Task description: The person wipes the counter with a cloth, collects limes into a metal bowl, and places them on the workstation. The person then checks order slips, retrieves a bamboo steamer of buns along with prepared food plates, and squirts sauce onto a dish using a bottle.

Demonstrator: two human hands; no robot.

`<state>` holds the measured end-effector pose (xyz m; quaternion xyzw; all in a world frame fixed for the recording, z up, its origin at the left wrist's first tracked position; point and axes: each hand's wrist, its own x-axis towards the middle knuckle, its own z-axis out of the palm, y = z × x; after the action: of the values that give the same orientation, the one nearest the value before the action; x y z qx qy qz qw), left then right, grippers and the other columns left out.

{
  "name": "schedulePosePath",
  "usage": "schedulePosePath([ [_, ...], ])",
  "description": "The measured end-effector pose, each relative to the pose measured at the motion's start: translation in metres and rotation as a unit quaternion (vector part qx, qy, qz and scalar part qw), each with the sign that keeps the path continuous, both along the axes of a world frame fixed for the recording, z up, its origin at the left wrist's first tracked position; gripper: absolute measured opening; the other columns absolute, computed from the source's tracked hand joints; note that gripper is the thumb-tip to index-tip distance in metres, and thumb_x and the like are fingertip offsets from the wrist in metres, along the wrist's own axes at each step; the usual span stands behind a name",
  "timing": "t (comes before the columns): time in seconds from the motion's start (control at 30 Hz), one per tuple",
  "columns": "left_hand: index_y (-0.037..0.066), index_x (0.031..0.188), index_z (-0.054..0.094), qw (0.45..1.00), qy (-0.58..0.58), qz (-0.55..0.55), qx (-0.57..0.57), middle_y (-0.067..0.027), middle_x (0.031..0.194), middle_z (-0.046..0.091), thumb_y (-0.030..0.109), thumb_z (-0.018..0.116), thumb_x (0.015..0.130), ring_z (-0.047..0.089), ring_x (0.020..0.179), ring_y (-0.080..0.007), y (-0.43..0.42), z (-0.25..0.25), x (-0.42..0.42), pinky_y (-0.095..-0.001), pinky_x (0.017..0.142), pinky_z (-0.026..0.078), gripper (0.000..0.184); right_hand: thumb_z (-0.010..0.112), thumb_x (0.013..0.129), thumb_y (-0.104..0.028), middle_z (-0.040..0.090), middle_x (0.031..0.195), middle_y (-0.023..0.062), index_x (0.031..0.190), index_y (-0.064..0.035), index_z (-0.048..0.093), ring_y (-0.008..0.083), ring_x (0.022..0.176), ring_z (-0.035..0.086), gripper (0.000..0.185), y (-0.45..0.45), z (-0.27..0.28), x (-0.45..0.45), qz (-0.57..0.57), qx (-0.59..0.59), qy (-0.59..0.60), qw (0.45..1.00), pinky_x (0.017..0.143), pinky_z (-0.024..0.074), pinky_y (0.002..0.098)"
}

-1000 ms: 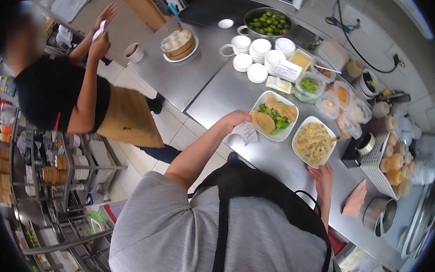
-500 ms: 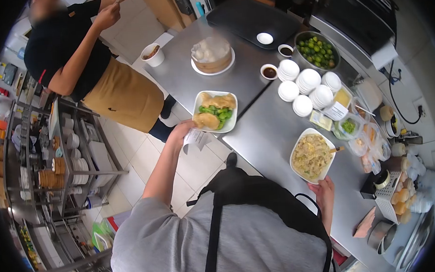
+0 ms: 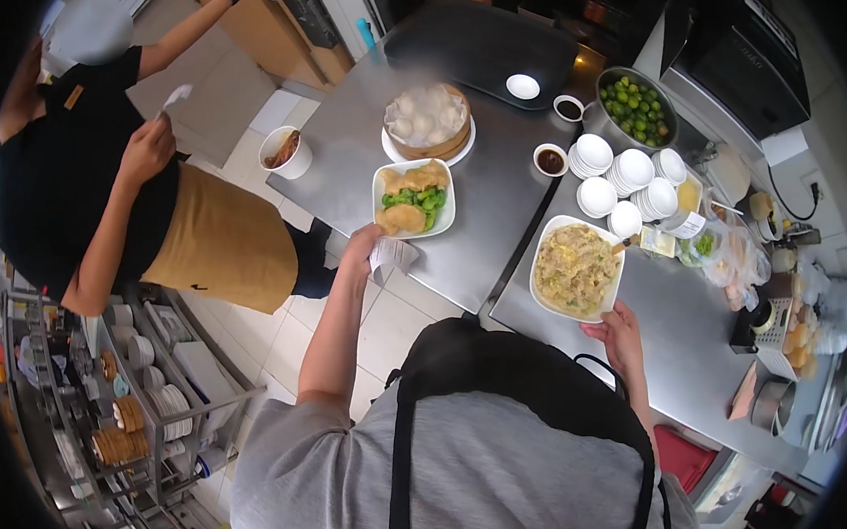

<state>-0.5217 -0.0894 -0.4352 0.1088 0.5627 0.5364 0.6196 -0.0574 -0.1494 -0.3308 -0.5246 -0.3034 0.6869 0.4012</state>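
Note:
My left hand (image 3: 360,248) grips the near left corner of a square white dish (image 3: 414,199) of leafy greens and pale brown pieces, with a printed paper slip (image 3: 392,257) hanging beneath. This dish is just in front of a bamboo steamer (image 3: 426,122) of dumplings on a white plate. At the right, my right hand (image 3: 618,333) has its fingers on the near edge of a second square white dish (image 3: 576,268), which holds fried rice and a spoon with its handle to the right.
A person (image 3: 137,185) in a tan apron stands at the left, holding a slip. Around the steel table (image 3: 497,202) are a white cup of food (image 3: 285,152), sauce cups (image 3: 550,160), stacked white saucers (image 3: 596,197), a pot of limes (image 3: 636,106), a black tray (image 3: 478,53) and condiment containers.
The greens dish has moved away from the saucers to beside the steamer, held by my left hand. The rice dish has moved along the table toward the left. The other person has turned away.

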Motion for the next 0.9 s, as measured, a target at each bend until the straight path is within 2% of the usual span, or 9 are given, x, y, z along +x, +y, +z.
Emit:
schedulePosePath([
  [0.27, -0.003, 0.085, 0.055, 0.998, 0.013, -0.066, 0.014, -0.0126, 0.076, 0.06, 0.009, 0.048, 0.077, 0.059, 0.062, -0.023, 0.061, -0.018, -0.034, -0.0339, 0.056, 0.049, 0.016, 0.038, 0.08, -0.002, 0.057, 0.1, 0.0193, 0.115, 0.0093, 0.042, 0.0256, 0.074, 0.064, 0.036, 0.02, 0.002, -0.041, 0.036, 0.02, -0.027, 0.999, 0.065, 0.0538, 0.0275],
  [0.33, -0.005, 0.093, 0.055, 0.995, 0.01, -0.099, 0.005, -0.0166, 0.081, 0.062, 0.011, 0.049, 0.076, 0.061, 0.066, -0.0255, 0.059, -0.015, -0.046, -0.0345, 0.06, 0.051, 0.024, 0.041, 0.081, -0.005, 0.058, 0.101, 0.018, 0.114, 0.0085, 0.043, 0.0243, 0.076, 0.064, 0.036, 0.028, -0.008, -0.048, 0.068, 0.015, -0.025, 0.997, 0.066, 0.0536, 0.0277],
  [0.37, -0.009, 0.101, 0.05, 0.992, -0.003, -0.129, 0.009, -0.0198, 0.088, 0.061, 0.012, 0.047, 0.076, 0.062, 0.075, -0.0285, 0.053, -0.009, -0.054, -0.0361, 0.069, 0.052, 0.032, 0.04, 0.081, -0.005, 0.058, 0.101, 0.0176, 0.114, 0.0081, 0.043, 0.0233, 0.077, 0.063, 0.036, 0.03, -0.004, -0.056, 0.072, 0.012, -0.027, 0.997, 0.067, 0.0535, 0.0278],
  [0.43, -0.008, 0.103, 0.05, 0.989, -0.038, -0.144, 0.01, -0.0187, 0.09, 0.061, 0.014, 0.048, 0.078, 0.062, 0.076, -0.0283, 0.035, 0.017, -0.054, -0.0349, 0.07, 0.052, 0.034, 0.04, 0.081, -0.005, 0.057, 0.101, 0.0172, 0.114, 0.0075, 0.043, 0.0226, 0.078, 0.063, 0.036, 0.037, -0.005, -0.075, 0.089, 0.017, -0.021, 0.996, 0.067, 0.0536, 0.0281],
  [0.53, -0.005, 0.11, 0.046, 0.991, -0.029, -0.134, -0.006, -0.0177, 0.09, 0.061, 0.015, 0.046, 0.08, 0.062, 0.076, -0.0271, 0.015, 0.021, -0.07, -0.0358, 0.068, 0.052, 0.036, 0.04, 0.083, -0.006, 0.057, 0.101, 0.0171, 0.114, 0.0067, 0.042, 0.0231, 0.079, 0.063, 0.034, 0.047, -0.035, -0.1, 0.119, -0.002, 0.003, 0.993, 0.068, 0.0542, 0.0288],
  [0.6, -0.005, 0.109, 0.047, 0.987, -0.01, -0.162, -0.009, -0.0177, 0.089, 0.061, 0.014, 0.045, 0.081, 0.062, 0.076, -0.027, 0.012, 0.021, -0.079, -0.0358, 0.068, 0.052, 0.034, 0.041, 0.083, -0.006, 0.057, 0.1, 0.0173, 0.112, 0.0069, 0.043, 0.0235, 0.08, 0.063, 0.031, 0.052, -0.062, -0.116, 0.12, -0.022, 0.006, 0.992, 0.068, 0.0543, 0.0294],
  [0.8, -0.003, 0.101, 0.053, 0.982, 0.039, -0.175, -0.061, -0.0133, 0.084, 0.062, 0.018, 0.048, 0.081, 0.061, 0.071, -0.0225, 0.011, 0.016, -0.092, -0.0328, 0.063, 0.051, 0.029, 0.045, 0.085, -0.011, 0.058, 0.096, 0.0181, 0.104, 0.0064, 0.047, 0.024, 0.076, 0.064, 0.026, 0.059, -0.076, -0.144, 0.111, -0.053, 0.047, 0.991, 0.065, 0.0545, 0.0301],
  [0.87, -0.001, 0.098, 0.055, 0.962, 0.14, -0.231, -0.042, -0.0095, 0.08, 0.062, 0.02, 0.051, 0.081, 0.06, 0.067, -0.0182, 0.011, 0.022, -0.095, -0.0303, 0.058, 0.049, 0.028, 0.048, 0.087, -0.018, 0.062, 0.084, 0.0168, 0.098, 0.0054, 0.052, 0.0214, 0.07, 0.064, 0.026, 0.065, -0.082, -0.141, 0.257, -0.045, -0.019, 0.965, 0.061, 0.0542, 0.0294],
  [0.9, 0.0, 0.102, 0.055, 0.952, 0.177, -0.242, -0.056, -0.0063, 0.078, 0.061, 0.017, 0.055, 0.081, 0.059, 0.066, -0.0148, 0.008, 0.045, -0.08, -0.0279, 0.057, 0.047, 0.027, 0.052, 0.086, -0.026, 0.063, 0.073, 0.0149, 0.091, 0.0042, 0.057, 0.0189, 0.065, 0.064, 0.031, 0.068, -0.077, -0.137, 0.336, -0.011, -0.105, 0.936, 0.057, 0.0529, 0.028],
])
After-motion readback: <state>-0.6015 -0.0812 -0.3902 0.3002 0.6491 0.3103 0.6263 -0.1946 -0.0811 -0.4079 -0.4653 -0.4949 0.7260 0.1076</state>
